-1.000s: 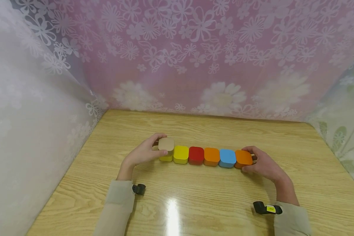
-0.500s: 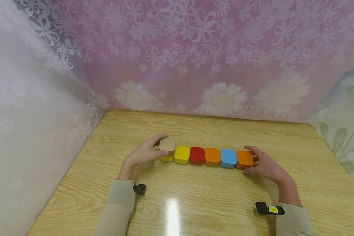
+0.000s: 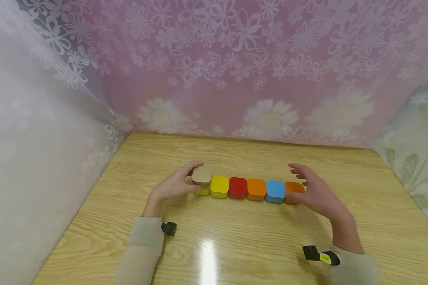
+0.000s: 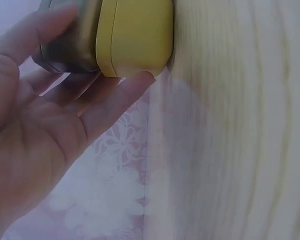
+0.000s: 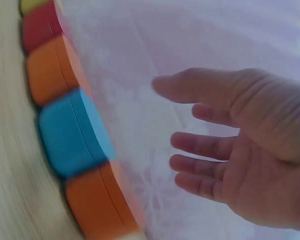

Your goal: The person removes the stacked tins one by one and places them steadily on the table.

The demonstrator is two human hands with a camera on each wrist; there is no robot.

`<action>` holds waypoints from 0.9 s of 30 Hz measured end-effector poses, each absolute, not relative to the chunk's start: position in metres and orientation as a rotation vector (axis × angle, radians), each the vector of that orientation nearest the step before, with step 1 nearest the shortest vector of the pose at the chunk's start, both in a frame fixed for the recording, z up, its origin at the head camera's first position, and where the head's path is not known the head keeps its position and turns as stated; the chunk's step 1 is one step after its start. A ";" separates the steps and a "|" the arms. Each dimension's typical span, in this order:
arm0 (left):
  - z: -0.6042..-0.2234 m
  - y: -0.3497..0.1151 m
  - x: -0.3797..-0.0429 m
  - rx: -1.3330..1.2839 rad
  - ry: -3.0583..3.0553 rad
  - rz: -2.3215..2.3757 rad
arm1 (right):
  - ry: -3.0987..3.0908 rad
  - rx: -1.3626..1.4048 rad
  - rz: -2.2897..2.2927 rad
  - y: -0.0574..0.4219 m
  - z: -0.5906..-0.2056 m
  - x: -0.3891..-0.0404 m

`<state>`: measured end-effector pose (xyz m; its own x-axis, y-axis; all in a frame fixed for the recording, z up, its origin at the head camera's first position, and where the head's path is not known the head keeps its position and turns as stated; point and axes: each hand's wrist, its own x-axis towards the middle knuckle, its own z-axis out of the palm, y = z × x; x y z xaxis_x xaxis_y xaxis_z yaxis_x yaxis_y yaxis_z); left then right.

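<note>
In the head view a row of small rounded square boxes lies on the table: yellow (image 3: 219,186), red (image 3: 237,187), orange (image 3: 256,189), light blue (image 3: 275,190) and another orange box (image 3: 294,187) at the right end. A beige box (image 3: 201,174) is stacked on a second yellow box (image 3: 202,191) at the left end. My left hand (image 3: 174,184) grips the beige box between thumb and fingers; in the left wrist view one fingertip reaches the yellow box (image 4: 140,37) beneath. Fingers spread and holding nothing, my right hand (image 3: 319,196) hovers over the right-end orange box (image 5: 107,202), overlapping part of it.
The wooden table (image 3: 256,241) extends in front of and behind the row. A pink flowered cloth (image 3: 235,79) hangs at its back edge, with pale cloths on both sides. Black wrist cameras (image 3: 169,228) sit at both sleeves.
My right hand has let go of the right-end orange box and risen up and slightly left over it, fingers opening. The left hand has stayed at the beige box; the row has not visibly moved.
</note>
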<state>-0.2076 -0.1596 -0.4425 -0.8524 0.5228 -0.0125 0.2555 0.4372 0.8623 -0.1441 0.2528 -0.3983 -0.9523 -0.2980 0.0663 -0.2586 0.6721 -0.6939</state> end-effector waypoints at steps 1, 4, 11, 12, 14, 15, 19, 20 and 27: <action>-0.442 -0.159 -0.208 0.671 2.424 1.368 | 2.831 -0.483 -1.171 0.247 -0.398 -0.144; -0.442 -0.158 -0.208 0.669 2.437 1.357 | 2.820 -0.525 -1.220 0.227 -0.398 -0.146; -0.442 -0.156 -0.208 0.660 2.456 1.343 | 2.765 -0.595 -1.230 0.159 -0.407 -0.152; -0.442 -0.156 -0.208 0.658 2.455 1.344 | 2.760 -0.613 -1.219 0.147 -0.408 -0.154; -0.442 -0.157 -0.208 0.656 2.452 1.350 | 2.752 -0.658 -1.190 0.124 -0.411 -0.159; -0.442 -0.158 -0.208 0.658 2.448 1.354 | 2.746 -0.684 -1.181 0.114 -0.412 -0.161; -0.444 -0.159 -0.208 0.677 2.437 1.355 | 2.788 -0.763 -1.078 0.080 -0.416 -0.171; -0.444 -0.159 -0.207 0.681 2.436 1.354 | 2.806 -0.785 -1.052 0.074 -0.417 -0.173; -0.444 -0.160 -0.208 0.707 2.413 1.381 | 2.897 -0.823 -1.002 0.053 -0.425 -0.181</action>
<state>-0.2080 -0.1596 -0.4438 -0.8438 0.5367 0.0066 0.2774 0.4256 0.8614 -0.1805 0.0533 -0.4248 -0.8651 -0.4630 0.1931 -0.4833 0.6662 -0.5679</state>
